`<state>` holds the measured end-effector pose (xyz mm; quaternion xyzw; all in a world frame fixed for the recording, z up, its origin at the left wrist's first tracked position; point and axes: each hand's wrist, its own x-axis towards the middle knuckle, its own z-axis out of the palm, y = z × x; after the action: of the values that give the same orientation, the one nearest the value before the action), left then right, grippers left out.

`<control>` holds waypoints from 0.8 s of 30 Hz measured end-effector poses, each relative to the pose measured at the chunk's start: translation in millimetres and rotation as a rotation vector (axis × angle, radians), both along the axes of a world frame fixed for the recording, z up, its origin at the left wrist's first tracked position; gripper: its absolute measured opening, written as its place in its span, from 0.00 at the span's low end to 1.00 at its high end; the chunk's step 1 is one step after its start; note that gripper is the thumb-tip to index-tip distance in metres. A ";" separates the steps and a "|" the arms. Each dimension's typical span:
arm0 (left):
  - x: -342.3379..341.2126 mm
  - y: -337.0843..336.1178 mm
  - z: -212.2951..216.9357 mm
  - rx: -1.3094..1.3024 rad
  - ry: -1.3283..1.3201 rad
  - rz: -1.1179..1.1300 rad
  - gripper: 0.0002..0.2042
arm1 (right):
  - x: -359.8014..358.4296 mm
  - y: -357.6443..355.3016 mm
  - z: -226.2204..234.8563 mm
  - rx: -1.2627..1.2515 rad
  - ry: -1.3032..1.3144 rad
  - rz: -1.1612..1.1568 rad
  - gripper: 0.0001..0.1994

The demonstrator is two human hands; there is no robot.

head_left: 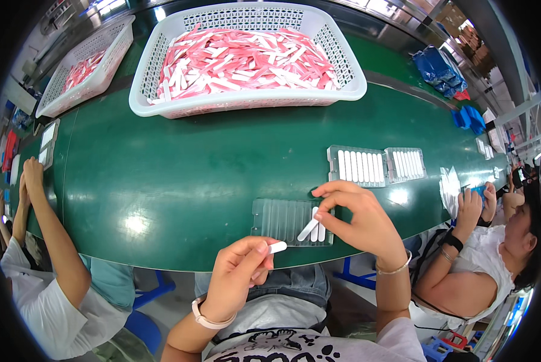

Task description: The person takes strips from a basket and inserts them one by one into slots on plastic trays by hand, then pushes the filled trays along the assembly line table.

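Note:
Pinched between the fingers of my left hand [240,271] is a small flat white stick with a rounded end [277,247], just off the near edge of a clear tray. The clear slotted plastic tray [276,218] lies at the table's near edge. My right hand [361,220] reaches over the tray's right end and pinches a second white stick [307,230], held at a slant. Beneath it, a few white sticks [321,234] rest upright in the tray's right-hand slots. The slots on the left side hold nothing visible.
Behind the tray stand two clear trays filled with white sticks [361,168] [406,165]. A large white basket [139,90] of pink and white sticks stands at the back, with another basket [110,72] to its left. Co-workers sit at both sides; blue bags [439,69] lie far right.

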<state>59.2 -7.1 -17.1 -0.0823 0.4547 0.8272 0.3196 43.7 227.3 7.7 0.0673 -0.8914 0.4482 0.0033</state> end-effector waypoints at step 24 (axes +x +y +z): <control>-7.5 -5.1 7.5 0.285 -0.380 -0.161 0.19 | -4.8 -7.4 13.6 0.278 0.013 0.099 0.14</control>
<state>51.7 -12.2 -9.6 -0.1541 0.2704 0.8245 0.4726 38.9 219.9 21.3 0.1136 -0.9405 0.3196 -0.0224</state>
